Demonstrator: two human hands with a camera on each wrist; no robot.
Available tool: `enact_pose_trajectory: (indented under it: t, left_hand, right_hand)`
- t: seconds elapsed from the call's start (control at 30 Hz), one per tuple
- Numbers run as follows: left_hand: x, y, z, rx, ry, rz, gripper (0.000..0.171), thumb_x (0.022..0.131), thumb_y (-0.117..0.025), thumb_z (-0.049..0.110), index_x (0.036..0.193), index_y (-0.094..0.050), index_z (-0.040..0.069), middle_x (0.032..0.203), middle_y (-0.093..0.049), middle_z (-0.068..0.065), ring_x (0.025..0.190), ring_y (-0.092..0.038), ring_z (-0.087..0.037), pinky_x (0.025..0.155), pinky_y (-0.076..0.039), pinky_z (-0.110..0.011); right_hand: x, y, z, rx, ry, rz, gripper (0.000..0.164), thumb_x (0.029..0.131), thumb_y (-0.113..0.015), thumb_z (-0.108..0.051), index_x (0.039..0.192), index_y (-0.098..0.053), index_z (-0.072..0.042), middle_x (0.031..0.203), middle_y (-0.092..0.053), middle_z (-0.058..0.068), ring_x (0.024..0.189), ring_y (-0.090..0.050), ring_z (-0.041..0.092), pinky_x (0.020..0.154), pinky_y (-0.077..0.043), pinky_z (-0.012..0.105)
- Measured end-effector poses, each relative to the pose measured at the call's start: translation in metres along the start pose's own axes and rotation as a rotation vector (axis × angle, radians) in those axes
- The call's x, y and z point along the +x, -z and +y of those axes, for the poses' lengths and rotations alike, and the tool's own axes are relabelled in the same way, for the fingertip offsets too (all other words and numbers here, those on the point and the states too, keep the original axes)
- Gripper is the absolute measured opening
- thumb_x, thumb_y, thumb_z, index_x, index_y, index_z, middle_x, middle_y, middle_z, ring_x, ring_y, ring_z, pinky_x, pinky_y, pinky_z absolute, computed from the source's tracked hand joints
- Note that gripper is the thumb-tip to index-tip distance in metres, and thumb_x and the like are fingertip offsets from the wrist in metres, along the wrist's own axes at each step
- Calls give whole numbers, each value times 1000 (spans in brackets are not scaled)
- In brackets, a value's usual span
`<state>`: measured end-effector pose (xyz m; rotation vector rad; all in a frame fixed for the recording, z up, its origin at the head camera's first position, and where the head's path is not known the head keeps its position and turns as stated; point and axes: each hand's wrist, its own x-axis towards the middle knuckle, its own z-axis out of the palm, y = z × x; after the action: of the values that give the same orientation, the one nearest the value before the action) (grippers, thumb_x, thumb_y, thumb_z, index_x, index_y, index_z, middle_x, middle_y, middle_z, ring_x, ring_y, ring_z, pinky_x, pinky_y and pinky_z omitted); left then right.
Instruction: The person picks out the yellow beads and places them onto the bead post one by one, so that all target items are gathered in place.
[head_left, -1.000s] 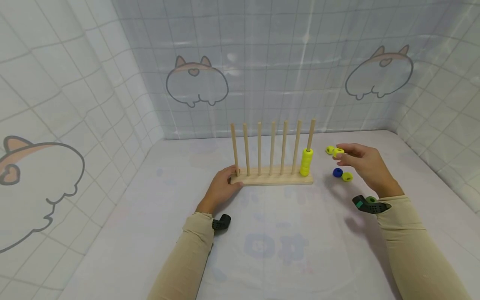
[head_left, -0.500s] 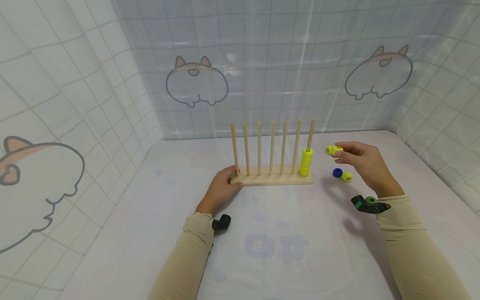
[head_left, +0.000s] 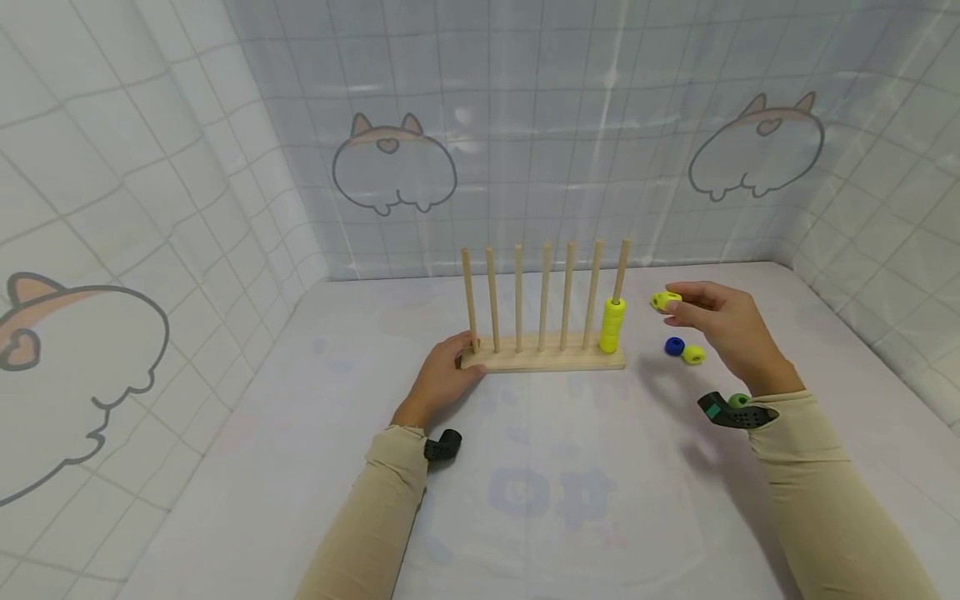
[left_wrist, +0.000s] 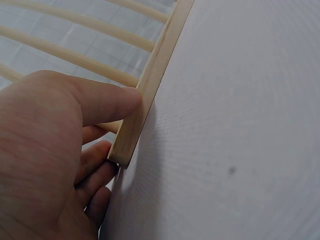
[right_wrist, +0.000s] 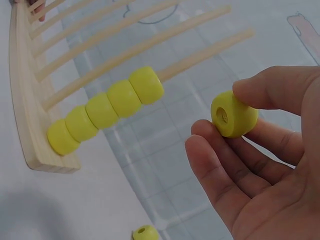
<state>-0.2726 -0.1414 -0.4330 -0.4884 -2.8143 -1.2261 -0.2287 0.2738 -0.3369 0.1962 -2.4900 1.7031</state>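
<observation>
A wooden peg rack (head_left: 542, 360) stands on the table, with several upright pegs in a row. Its rightmost peg carries a stack of yellow beads (head_left: 612, 325); the top of that peg sticks out bare. My left hand (head_left: 441, 377) grips the rack's left end, thumb on the front of the base and fingers around the end. To the right of the stack, my right hand (head_left: 726, 332) pinches a yellow bead (right_wrist: 235, 115) between thumb and fingers, its hole facing the rack in the right wrist view. It partly covers another yellow bead (head_left: 657, 302) in the head view.
A blue bead (head_left: 674, 346) and a yellow bead (head_left: 693, 355) lie side by side below the right hand. Near the right wrist strap, a green bead (head_left: 739, 400) is partly hidden. A tile-patterned sheet (head_left: 525, 142) rises behind the table.
My right hand has shifted slightly left with the yellow bead, which now overlaps the one behind it more. My left hand and the rack have stayed put.
</observation>
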Motion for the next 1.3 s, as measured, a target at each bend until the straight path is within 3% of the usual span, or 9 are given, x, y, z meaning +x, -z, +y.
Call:
enact_pose_trajectory:
  t: [0.3,0.67,0.73,0.97,1.3]
  left_hand:
    - [-1,3,2,-16,-2,6,55,92,-70,18,144,-54,6,153,-44,-10,144,-35,-31,117,-29,-45]
    - [0,0,2,-14,-7,-2,57,92,-69,19,145,-53,4,154,-43,-12,144,-34,-31,118,-28,-45]
    - [0,0,2,-14,-5,-2,57,92,-69,18,145,-53,4,154,-43,-12,144,-34,-31,118,-28,-45]
    - [-1,1,4,-17,-9,-3,58,92,-69,19,145,-52,4,154,-43,-12,144,-34,-32,118,-28,-46]
    - [0,-1,0,-23,-1,-1,57,93,-69,20,145,-52,5,154,-43,-11,144,-35,-31,117,-30,-45]
  right_hand:
    - [6,-12,-8,81,47,28,46,97,-68,-25,135,-59,1,112,-68,0,97,-69,13,86,-55,21]
    - [19,-18,-13,70,-7,89,50,99,-64,-34,138,-57,-4,126,-65,10,105,-67,16,92,-51,18]
    - [22,-18,-15,116,-2,99,49,99,-65,-32,137,-57,-3,126,-64,11,105,-68,18,92,-51,20]
    - [30,-13,-27,474,76,137,42,92,-74,-14,127,-59,6,117,-61,14,106,-68,24,88,-56,28]
    - [39,-16,-48,490,145,104,43,91,-75,-11,126,-60,8,117,-60,15,108,-65,29,89,-56,29]
